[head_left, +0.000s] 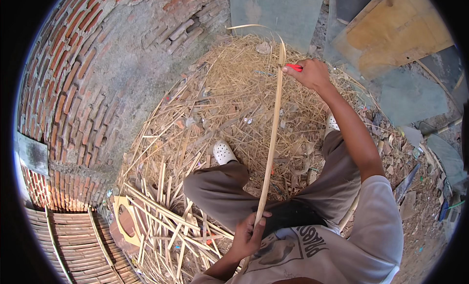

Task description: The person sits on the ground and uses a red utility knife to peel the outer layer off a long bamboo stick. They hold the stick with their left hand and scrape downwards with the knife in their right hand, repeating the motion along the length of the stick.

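The right hand point(315, 75) has its fingers clamped on a red tool point(294, 67), whose tip meets the strip point(272, 147) just left of them. The left hand point(249, 238) has its fingers closed around the same strip, which runs up from them, between the knees, to the tool. Beyond the right fingers, a thin shaving point(248, 25) curls away to the left. Just right of the left fingers, the shirt point(325, 257) bears a printed picture and dark block letters, partly folded. Left of these fingers lies a pile of cut strips point(171, 220), with a board point(120, 220) with a round hole at its far side. Straw-like scraps point(229, 71) cover the ground left of the right fingers; a tan board point(398, 34) leans to their right.
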Demonstrator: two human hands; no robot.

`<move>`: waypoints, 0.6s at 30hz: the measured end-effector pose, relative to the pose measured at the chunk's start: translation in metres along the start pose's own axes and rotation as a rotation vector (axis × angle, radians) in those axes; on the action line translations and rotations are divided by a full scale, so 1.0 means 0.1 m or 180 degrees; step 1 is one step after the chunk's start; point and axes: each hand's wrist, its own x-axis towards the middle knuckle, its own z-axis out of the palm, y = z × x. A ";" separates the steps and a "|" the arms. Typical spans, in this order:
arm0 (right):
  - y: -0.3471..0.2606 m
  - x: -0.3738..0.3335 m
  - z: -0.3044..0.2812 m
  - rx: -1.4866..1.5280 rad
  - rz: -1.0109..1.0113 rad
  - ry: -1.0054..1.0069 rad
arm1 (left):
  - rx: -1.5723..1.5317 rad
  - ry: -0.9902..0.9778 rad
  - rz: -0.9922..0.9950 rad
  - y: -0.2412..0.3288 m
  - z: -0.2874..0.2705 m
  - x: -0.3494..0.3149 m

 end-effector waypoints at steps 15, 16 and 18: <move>0.40 0.12 -0.18 0.0370 0.0728 -0.0615 | -0.1214 0.0425 0.0195 -0.03 -0.09 0.32; 0.07 -0.07 -0.20 0.0353 0.0508 -0.0875 | -0.1028 0.0499 0.0261 0.05 -0.10 0.50; -0.35 -0.55 -0.11 0.0658 -0.0406 -0.0485 | -0.1117 0.0340 0.0366 0.26 -0.11 0.82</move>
